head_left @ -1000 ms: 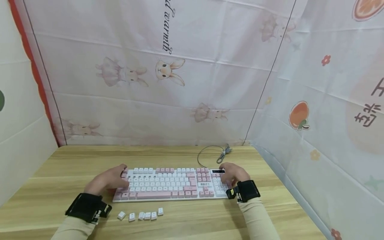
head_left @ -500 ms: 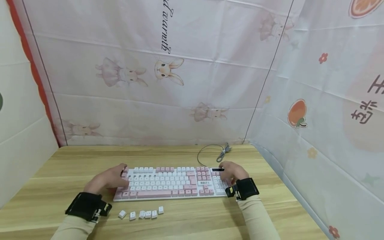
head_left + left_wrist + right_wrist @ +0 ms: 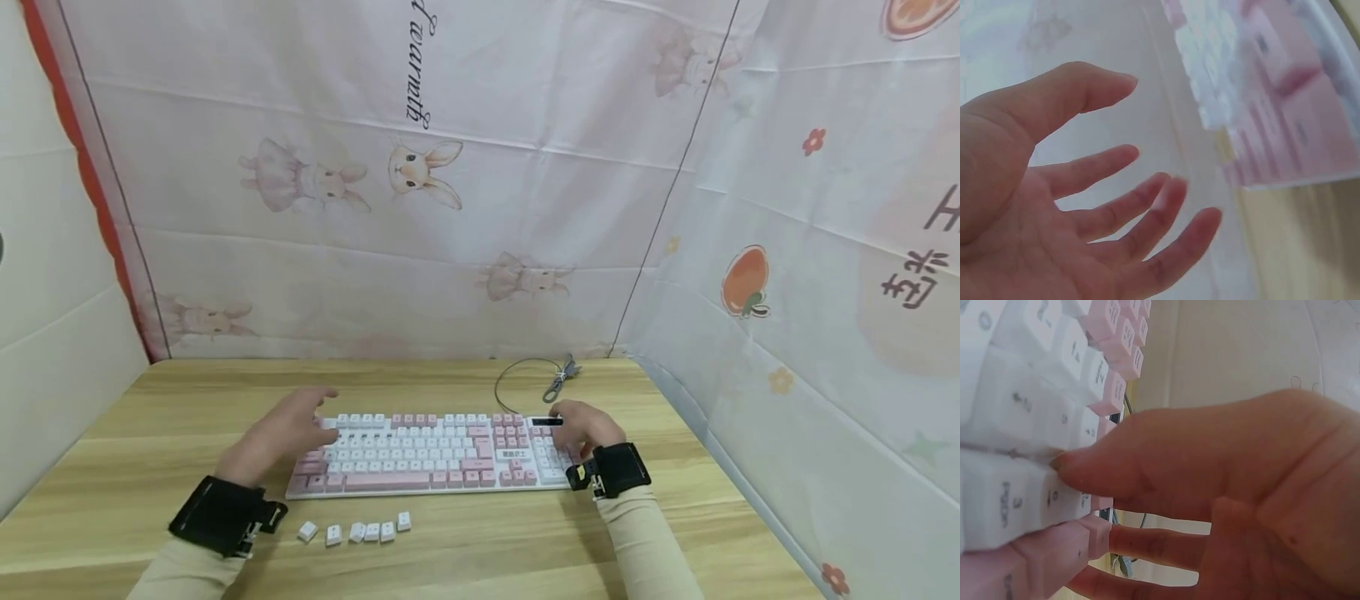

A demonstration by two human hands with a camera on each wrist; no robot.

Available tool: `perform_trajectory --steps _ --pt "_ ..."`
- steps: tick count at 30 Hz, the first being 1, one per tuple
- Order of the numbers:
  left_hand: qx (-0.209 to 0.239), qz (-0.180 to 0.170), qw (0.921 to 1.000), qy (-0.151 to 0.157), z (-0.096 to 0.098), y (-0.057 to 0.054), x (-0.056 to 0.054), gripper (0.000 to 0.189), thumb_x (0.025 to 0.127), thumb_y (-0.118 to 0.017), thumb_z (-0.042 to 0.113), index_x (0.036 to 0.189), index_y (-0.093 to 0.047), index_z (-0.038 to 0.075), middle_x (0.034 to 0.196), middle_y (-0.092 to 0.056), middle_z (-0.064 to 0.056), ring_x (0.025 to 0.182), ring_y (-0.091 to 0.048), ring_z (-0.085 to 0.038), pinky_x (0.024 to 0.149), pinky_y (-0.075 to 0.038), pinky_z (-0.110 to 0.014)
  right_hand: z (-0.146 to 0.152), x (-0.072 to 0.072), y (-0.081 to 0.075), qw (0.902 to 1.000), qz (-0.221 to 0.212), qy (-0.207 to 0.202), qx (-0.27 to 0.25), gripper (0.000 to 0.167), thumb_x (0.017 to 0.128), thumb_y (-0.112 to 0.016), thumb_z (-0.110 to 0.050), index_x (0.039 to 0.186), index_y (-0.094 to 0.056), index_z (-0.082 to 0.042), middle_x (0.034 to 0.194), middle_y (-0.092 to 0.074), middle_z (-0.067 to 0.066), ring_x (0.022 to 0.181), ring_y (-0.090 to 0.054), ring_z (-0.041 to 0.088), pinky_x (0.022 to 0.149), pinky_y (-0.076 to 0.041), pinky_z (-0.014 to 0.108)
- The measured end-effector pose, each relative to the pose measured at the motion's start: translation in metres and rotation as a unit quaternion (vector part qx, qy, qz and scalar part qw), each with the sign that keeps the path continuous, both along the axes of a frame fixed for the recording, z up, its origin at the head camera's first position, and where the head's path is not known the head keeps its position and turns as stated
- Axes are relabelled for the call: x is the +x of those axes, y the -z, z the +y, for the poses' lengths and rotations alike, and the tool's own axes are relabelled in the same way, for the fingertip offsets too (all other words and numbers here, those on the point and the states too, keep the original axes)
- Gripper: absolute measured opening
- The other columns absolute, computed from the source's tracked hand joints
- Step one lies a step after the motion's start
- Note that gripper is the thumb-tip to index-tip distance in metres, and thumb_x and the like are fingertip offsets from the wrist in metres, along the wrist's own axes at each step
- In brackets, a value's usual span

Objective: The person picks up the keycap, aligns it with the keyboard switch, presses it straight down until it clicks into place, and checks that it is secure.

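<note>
A pink and white keyboard point(image 3: 408, 457) lies flat on the table. Over its left end hovers my left hand point(image 3: 277, 435), its thumb and fingers spread apart. In the left wrist view, the same hand point(image 3: 1097, 181) is off the keys point(image 3: 1210, 62) with nothing between thumb and fingers. My right hand point(image 3: 587, 429) grips the keyboard's right end. The right wrist view shows its thumb on the white number keys point(image 3: 1013, 500) and the other fingers round the pink edge keys point(image 3: 1060, 550). Several loose white keycaps point(image 3: 372, 532) lie in front of the keyboard's left half.
A grey cable point(image 3: 558, 387), tied in a bundle, lies behind the keyboard's right side. The wooden table point(image 3: 480, 567) meets a printed cloth point(image 3: 375, 275) at the back. Other cloth walls point(image 3: 60, 275) stand at both sides. Black wrist straps point(image 3: 217, 512) sit over beige sleeves.
My left hand has let go of the keyboard's left end, rising away from it with fingers spread. The right hand keeps its grip, and the loose keycaps stay where they were.
</note>
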State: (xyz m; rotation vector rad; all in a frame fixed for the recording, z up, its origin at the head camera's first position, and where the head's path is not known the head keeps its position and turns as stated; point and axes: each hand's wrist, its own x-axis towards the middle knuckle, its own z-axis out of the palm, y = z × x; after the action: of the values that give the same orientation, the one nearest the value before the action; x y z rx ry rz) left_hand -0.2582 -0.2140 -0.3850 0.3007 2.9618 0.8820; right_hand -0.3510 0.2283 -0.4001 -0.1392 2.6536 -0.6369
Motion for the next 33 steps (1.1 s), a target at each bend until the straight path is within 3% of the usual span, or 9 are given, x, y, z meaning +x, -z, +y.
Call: perform_trajectory --steps 5,14,19,26,33 --pt "0.001 0.042 0.9983 0.041 0.021 -0.006 0.011 0.058 0.086 -0.077 0.009 0.137 -0.056 -0.007 0.136 -0.057 -0.033 0.110 -0.064 -0.044 0.087 -0.058 -0.051 0.000 0.001 -0.002 0.9999 0.002 -0.011 0.003 0.066 0.086 -0.065 0.004 0.149 -0.047 0.001 0.135 -0.059 0.023 0.079 -0.067 0.024 0.063 -0.061 0.037" --pt "0.019 0.033 0.9925 0.116 0.061 -0.007 0.027 0.039 0.080 -0.080 0.007 0.118 -0.070 0.000 0.114 -0.068 -0.016 0.087 -0.063 -0.021 0.073 -0.052 -0.030 0.001 0.002 -0.004 0.9999 0.002 -0.008 0.006 0.064 0.088 -0.065 0.002 0.150 -0.047 0.000 0.138 -0.058 0.022 0.080 -0.067 0.024 0.065 -0.061 0.037" --pt "0.010 0.039 0.9869 0.156 0.076 -0.005 0.032 0.031 0.079 -0.077 0.005 0.109 -0.074 0.003 0.108 -0.073 -0.010 0.084 -0.063 -0.018 0.071 -0.049 -0.026 0.001 0.001 -0.003 0.9999 0.002 -0.013 0.005 0.065 0.087 -0.065 0.003 0.150 -0.047 0.000 0.138 -0.058 0.023 0.077 -0.067 0.023 0.066 -0.062 0.038" --pt "0.020 -0.020 0.9874 0.156 0.091 -0.004 0.042 0.028 0.077 -0.075 0.000 0.104 -0.076 0.005 0.103 -0.072 -0.006 0.086 -0.060 -0.021 0.074 -0.050 -0.034 0.002 0.001 -0.002 0.9999 0.000 -0.017 0.003 0.067 0.085 -0.066 0.003 0.150 -0.047 0.000 0.137 -0.059 0.022 0.079 -0.066 0.023 0.064 -0.061 0.037" --pt "0.003 -0.002 0.9835 0.181 0.102 0.004 0.044 0.022 0.073 -0.078 -0.001 0.093 -0.076 0.008 0.092 -0.073 -0.004 0.078 -0.062 -0.016 0.068 -0.051 -0.028 0.001 0.001 -0.003 0.9999 -0.002 -0.010 0.003 0.067 0.086 -0.066 0.003 0.150 -0.047 -0.001 0.137 -0.058 0.021 0.076 -0.066 0.024 0.065 -0.061 0.037"
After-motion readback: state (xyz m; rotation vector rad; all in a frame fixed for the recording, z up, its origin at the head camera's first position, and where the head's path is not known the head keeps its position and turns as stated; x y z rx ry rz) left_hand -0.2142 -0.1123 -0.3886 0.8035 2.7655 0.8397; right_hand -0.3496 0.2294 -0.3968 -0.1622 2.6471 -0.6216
